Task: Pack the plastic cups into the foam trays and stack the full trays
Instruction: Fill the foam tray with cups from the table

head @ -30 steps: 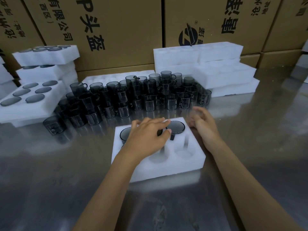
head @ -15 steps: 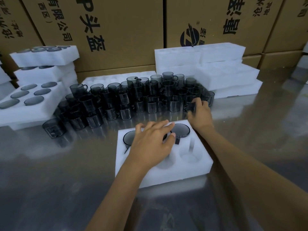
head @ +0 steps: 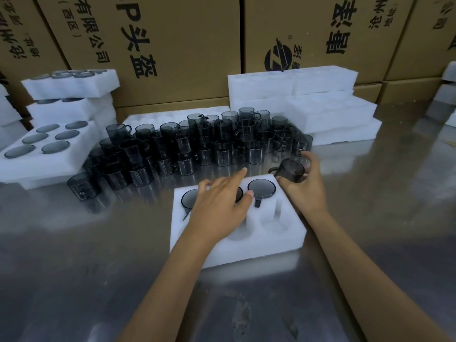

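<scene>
R hand (head: 304,187) grips cup (head: 290,171), tilted, just beyond foam tray (head: 278,240) far-right corner; empty pockets lie nearer, toward body. L hand (head: 222,206) flat, fingers straight, on tray

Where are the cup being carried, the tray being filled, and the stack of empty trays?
carried cup (head: 290,172), head view, its side wall.
tray being filled (head: 259,240), head view, bare front edge.
empty tray stack (head: 328,112), head view, front wall.

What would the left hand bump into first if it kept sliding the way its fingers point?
Probably the loose cups standing behind the foam tray; the left hand points up-right toward them, though depth is unclear.
</scene>
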Tool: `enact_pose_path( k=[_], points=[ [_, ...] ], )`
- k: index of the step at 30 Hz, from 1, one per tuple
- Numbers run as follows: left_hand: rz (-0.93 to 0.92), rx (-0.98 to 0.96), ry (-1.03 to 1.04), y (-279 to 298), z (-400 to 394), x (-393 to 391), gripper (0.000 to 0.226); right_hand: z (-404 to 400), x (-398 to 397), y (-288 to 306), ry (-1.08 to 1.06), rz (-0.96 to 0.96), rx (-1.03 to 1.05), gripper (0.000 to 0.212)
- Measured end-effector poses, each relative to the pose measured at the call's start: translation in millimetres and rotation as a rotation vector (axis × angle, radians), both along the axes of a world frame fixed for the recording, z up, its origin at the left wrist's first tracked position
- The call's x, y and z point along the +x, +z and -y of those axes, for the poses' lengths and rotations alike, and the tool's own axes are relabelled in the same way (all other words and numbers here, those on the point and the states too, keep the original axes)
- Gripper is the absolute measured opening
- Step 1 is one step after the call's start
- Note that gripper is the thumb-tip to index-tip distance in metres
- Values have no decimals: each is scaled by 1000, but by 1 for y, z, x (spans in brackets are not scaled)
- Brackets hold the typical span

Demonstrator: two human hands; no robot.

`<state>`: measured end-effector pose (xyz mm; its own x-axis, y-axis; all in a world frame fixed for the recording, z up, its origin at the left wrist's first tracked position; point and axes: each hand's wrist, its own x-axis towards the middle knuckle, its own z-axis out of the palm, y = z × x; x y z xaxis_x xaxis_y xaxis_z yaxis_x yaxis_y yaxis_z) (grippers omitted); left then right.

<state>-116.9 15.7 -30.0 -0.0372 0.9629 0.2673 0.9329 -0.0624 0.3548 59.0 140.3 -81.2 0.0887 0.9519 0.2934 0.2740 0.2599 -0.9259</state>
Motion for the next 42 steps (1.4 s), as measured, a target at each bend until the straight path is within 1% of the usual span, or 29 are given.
enact_pose_path(
  k=[1, 2, 4, 5, 6, 8, 11, 13, 15, 18, 21, 24, 25, 28, 31, 32, 35, 37, 40, 42],
  points=[
    [8, 5, 0, 0, 1, 0, 54, 5, 1, 0, -6, -52, -32, 71],
    [15, 15, 0, 0, 2, 0, 54, 10, 2, 1, -12, -102, -65, 66],
    [50, 55, -3, 1, 3, 1, 51, 18, 5, 4, -33, -212, -129, 41],
    [86, 93, -11, 1, 5, 2, 49, 22, 5, 7, -47, -260, -147, 33],
    [131, 144, -22, 2, 7, 3, 47, 26, 5, 11, -63, -283, -137, 32],
    [183, 276, -57, 4, 12, 6, 44, 33, 5, 22, -95, -235, -44, 38],
    [127, 436, -127, 5, 18, 12, 45, 49, -5, 43, -66, -154, 118, 38],
    [93, 477, -167, 5, 17, 16, 52, 61, -14, 53, 4, -117, 210, 36],
    [101, 490, -176, 4, 16, 18, 59, 71, -23, 58, 67, -73, 273, 38],
    [198, 460, -162, 4, 14, 16, 62, 80, -27, 63, 188, -58, 292, 46],
    [333, 409, -102, 4, 13, 12, 71, 86, -30, 66, 326, -70, 249, 52],
    [436, 414, -22, 5, 14, 9, 66, 92, -31, 70, 426, -70, 218, 58],
    [476, 408, -11, 5, 14, 9, 63, 93, -30, 71, 432, -74, 210, 56],
    [600, 395, -25, 6, 14, 7, 58, 94, -24, 76, 421, -115, 145, 42],
    [661, 352, -70, 6, 13, 6, 63, 91, -21, 80, 424, -232, 107, 29],
    [684, 343, -95, 6, 13, 7, 64, 90, -20, 81, 423, -261, 90, 28],
    [768, 342, -160, 8, 14, 10, 60, 87, -19, 80, 470, -344, 19, 29],
    [797, 367, -169, 8, 15, 12, 56, 84, -19, 78, 545, -448, -70, 30],
    [795, 429, -114, 8, 17, 12, 53, 79, -21, 75, 698, -596, -212, 37],
    [792, 471, -62, 8, 18, 10, 52, 76, -21, 73, 752, -626, -257, 44]
  ],
)
